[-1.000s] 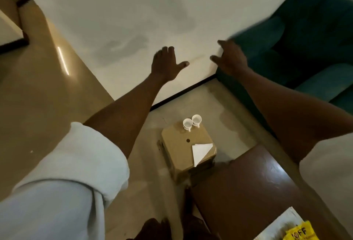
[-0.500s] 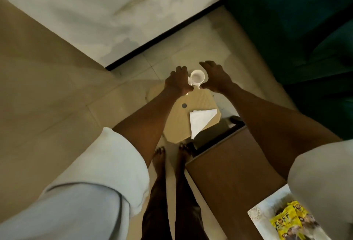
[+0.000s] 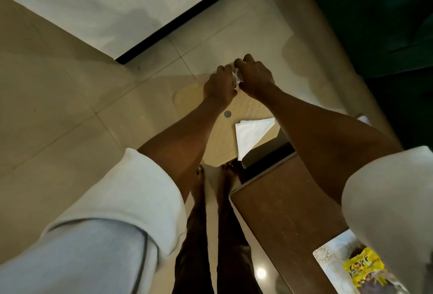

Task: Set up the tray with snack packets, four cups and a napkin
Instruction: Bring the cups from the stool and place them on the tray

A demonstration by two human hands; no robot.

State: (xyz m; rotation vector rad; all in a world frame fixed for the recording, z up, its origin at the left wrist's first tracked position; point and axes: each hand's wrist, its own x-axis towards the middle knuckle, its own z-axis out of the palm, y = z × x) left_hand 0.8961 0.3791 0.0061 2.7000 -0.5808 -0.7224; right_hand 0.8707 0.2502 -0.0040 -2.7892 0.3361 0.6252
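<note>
The pale tiled floor (image 3: 70, 111) fills most of the view, bounded at the top by a light wall with a black skirting line, with a dark green sofa (image 3: 375, 12) at the upper right. A brown wooden table (image 3: 285, 218) takes the lower right, and on it, at the frame's edge, lies a white patterned tray (image 3: 328, 263) already carrying a yellow snack packet (image 3: 364, 270). Just beyond the table's near corner stands a tan stool (image 3: 218, 143) on the floor, a small round hole in its top. A folded white napkin (image 3: 250, 134) lies on the stool's right side, one corner hanging past the edge.

Both bare arms reach down from rolled white sleeves to the stool's far edge. The left hand (image 3: 219, 87) and right hand (image 3: 254, 75) are curled and pressed close together around white cups (image 3: 237, 77) — only slivers of white show between the fingers. Each hand looks closed on the cups, though how many cups each one holds cannot be told. The person's bare feet stand on the floor beside the stool.
</note>
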